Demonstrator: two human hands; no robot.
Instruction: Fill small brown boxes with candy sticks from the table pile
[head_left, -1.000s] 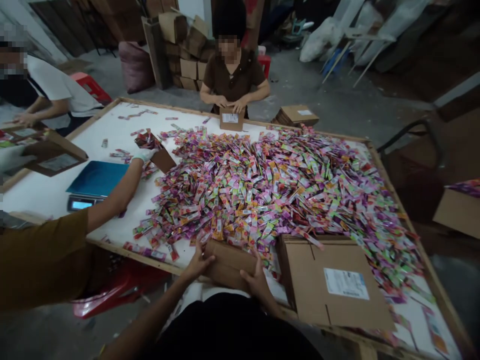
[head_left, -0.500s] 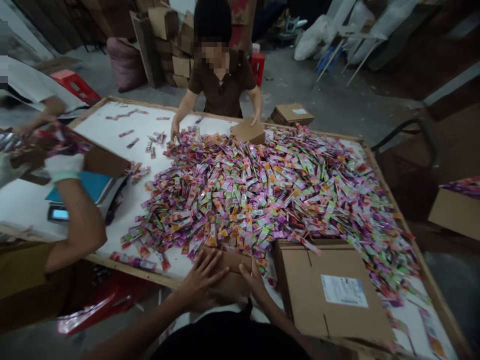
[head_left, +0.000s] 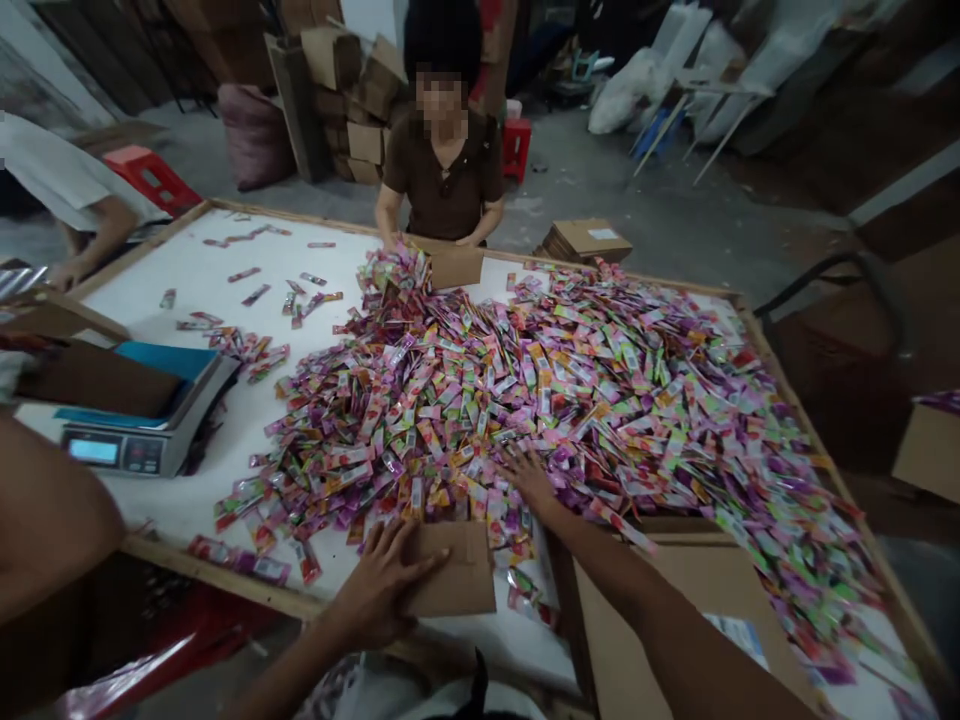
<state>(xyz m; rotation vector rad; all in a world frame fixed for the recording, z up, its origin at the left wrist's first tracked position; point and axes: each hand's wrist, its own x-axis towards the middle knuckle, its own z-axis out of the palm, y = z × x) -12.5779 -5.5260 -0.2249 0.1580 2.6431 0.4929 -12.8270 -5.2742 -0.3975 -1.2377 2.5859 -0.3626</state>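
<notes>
White tabletop bears heaped packets; left hand grips a carton in its fingers, right hand splays fingers loosely. One-sided support could tip the carton.

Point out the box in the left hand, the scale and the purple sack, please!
Box (head_left: pixel 461 575): head view, on its flat side.
Scale (head_left: pixel 129 453): head view, on its front panel.
Purple sack (head_left: pixel 255 138): head view, on its middle.
</notes>
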